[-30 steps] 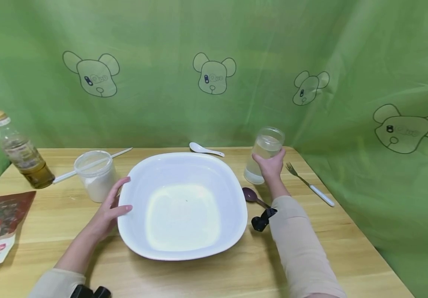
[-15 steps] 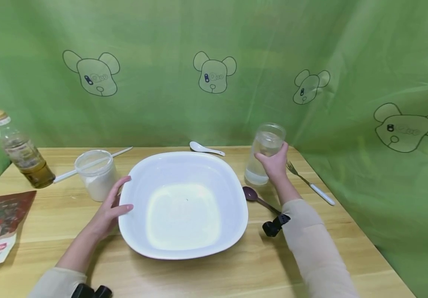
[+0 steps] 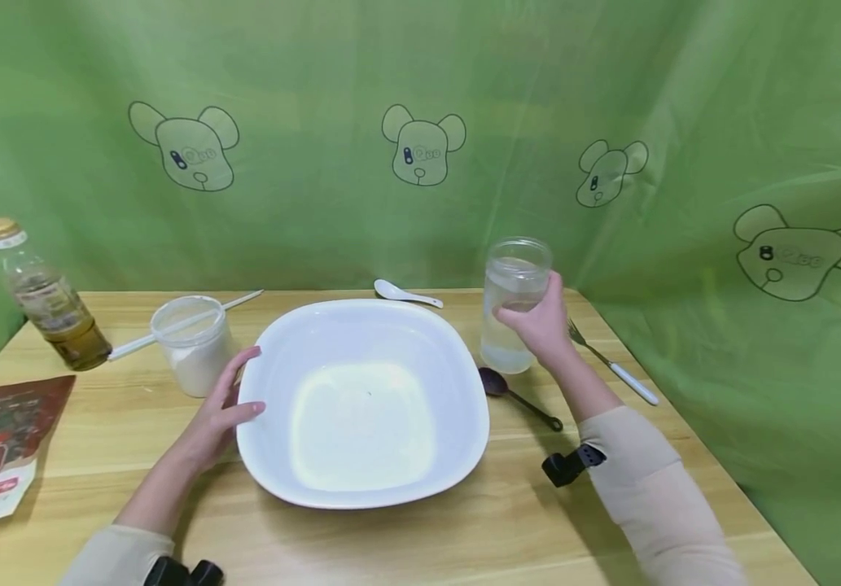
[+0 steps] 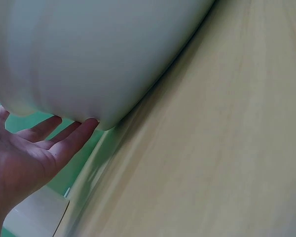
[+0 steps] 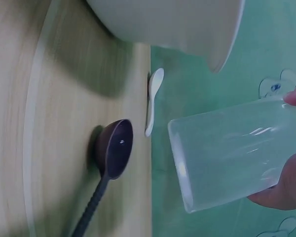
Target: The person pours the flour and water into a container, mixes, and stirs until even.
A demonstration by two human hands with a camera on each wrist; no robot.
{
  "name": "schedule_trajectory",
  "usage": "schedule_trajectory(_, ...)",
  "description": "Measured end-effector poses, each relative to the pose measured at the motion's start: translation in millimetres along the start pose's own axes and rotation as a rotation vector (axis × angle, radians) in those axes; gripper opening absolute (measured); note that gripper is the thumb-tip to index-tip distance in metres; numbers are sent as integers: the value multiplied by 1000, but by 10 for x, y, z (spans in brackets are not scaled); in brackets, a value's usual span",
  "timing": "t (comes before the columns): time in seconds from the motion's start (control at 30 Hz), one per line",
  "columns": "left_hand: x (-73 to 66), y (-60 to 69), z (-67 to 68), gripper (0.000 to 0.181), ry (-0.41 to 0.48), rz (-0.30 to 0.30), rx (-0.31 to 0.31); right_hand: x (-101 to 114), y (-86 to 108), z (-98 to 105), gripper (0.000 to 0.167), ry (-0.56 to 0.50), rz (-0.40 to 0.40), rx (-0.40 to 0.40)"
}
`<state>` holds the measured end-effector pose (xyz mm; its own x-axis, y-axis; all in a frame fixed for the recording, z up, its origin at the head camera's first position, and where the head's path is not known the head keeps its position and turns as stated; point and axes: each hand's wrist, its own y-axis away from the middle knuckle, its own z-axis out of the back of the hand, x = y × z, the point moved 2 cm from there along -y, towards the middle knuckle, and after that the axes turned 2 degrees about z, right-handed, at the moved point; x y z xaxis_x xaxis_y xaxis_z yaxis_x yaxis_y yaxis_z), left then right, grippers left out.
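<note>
A white basin [image 3: 361, 439] takes up the middle of the table. My left hand [image 3: 213, 411] holds its left side, thumb and a finger over the rim; in the left wrist view several fingertips [image 4: 91, 122] touch the outer wall. To the right of the basin my right hand [image 3: 540, 321] grips a clear jar [image 3: 499, 325] of clear liquid, thumb on the near side. Its base [image 5: 180, 168] looks raised off the table in the right wrist view, which shows only part of that hand. Close below the jar lies a dark spoon [image 3: 495, 381].
On the left stand a jar of white powder [image 3: 196, 358] with a white stick [image 3: 134, 346] by it, a gold-capped bottle [image 3: 61, 317] and a red-brown packet [image 3: 2, 439]. A white spoon [image 3: 405, 294] lies behind the basin, a fork [image 3: 611, 362] at right. Green curtains [image 3: 303, 203] hang behind.
The clear jar has become more upright and shifted slightly, in my right hand's grip. My right forearm has swung rightward, uncovering the dark spoon's handle. My left hand and the basin stay nearly still.
</note>
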<state>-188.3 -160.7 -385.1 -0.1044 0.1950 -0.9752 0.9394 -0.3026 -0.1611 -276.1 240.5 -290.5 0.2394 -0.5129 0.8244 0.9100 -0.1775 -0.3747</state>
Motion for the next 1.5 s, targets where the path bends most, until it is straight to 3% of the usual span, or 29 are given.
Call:
schedule_trajectory(0.27, 17, -13, -4, 66, 1, 9, -1, 218, 164, 82, 83, 60, 93, 109)
schedule_trajectory(0.77, 13, -19, 11, 66, -1, 15, -15, 437, 331, 160, 84, 286, 204, 317)
schedule_trajectory(1.07, 17, -6, 17, 66, -1, 24, -20, 583, 424, 140, 88, 442, 239, 361)
schedule_trajectory(1.5, 15, -3, 5, 66, -3, 34, -24, 661, 529, 76, 94, 543, 247, 441)
